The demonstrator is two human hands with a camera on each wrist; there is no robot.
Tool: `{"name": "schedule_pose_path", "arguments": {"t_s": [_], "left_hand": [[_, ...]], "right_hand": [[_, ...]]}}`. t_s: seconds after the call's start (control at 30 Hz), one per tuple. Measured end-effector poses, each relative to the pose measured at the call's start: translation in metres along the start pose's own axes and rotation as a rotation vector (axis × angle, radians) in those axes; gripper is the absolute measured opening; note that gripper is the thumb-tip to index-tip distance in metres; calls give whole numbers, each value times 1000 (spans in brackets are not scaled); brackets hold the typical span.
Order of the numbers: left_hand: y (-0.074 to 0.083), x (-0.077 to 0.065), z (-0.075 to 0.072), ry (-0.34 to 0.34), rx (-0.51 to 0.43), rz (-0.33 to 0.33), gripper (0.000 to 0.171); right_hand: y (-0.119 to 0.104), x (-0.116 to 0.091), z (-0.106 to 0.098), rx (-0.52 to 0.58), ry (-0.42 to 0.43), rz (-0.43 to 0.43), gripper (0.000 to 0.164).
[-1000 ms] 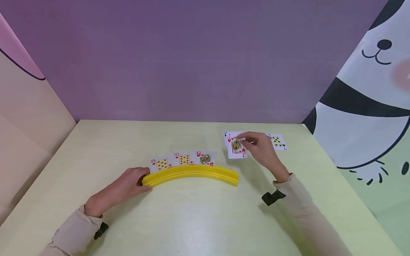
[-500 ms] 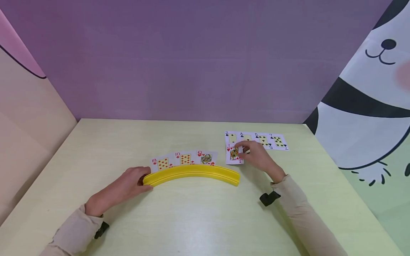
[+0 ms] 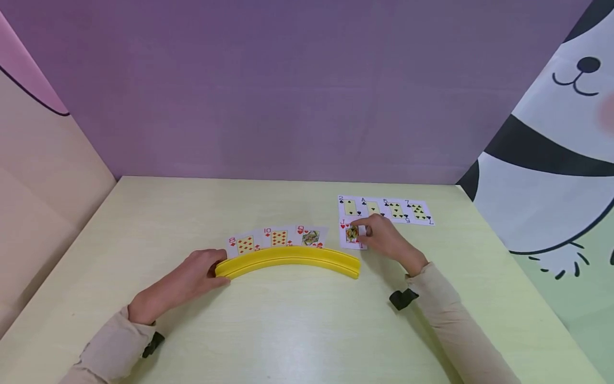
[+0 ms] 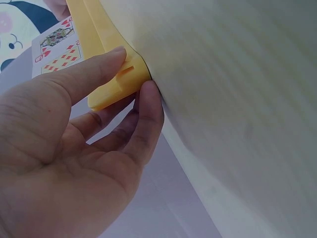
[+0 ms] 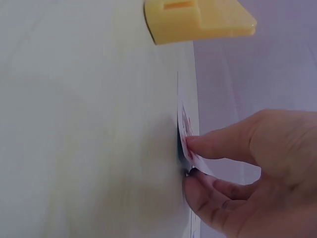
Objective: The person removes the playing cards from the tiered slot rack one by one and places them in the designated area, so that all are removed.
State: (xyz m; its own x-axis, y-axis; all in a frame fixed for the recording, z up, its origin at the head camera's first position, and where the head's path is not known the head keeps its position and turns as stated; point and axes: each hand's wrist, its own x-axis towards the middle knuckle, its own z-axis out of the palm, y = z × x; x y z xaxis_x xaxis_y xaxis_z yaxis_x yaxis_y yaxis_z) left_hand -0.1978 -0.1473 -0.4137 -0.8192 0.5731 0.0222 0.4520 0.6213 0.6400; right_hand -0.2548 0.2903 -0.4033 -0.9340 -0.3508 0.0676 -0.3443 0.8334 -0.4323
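The left hand (image 3: 189, 274) pinches one end of the yellow rack (image 3: 292, 256) on the table (image 3: 288, 325). Three red cards (image 3: 279, 238) stand in it. Near its other end, the right hand (image 3: 387, 239) pinches a jack (image 3: 352, 234). Four black cards (image 3: 395, 209) lie in a row just behind.

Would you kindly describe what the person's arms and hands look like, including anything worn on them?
The left sleeve and right sleeve are long, plain and pale beige, with creases. A small black piece shows at each wrist, one on the left and one on the right. The left hand and right hand wear no gloves.
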Motion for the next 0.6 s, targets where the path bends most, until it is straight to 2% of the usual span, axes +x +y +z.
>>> {"name": "schedule_pose_path", "arguments": {"t_s": [0.33, 0.6], "left_hand": [[1, -1, 0, 12, 1, 24, 24], [1, -1, -1, 3, -11, 10, 24]], "right_hand": [[0, -3, -4, 27, -49, 51, 35], [1, -3, -2, 43, -52, 58, 37]]}}
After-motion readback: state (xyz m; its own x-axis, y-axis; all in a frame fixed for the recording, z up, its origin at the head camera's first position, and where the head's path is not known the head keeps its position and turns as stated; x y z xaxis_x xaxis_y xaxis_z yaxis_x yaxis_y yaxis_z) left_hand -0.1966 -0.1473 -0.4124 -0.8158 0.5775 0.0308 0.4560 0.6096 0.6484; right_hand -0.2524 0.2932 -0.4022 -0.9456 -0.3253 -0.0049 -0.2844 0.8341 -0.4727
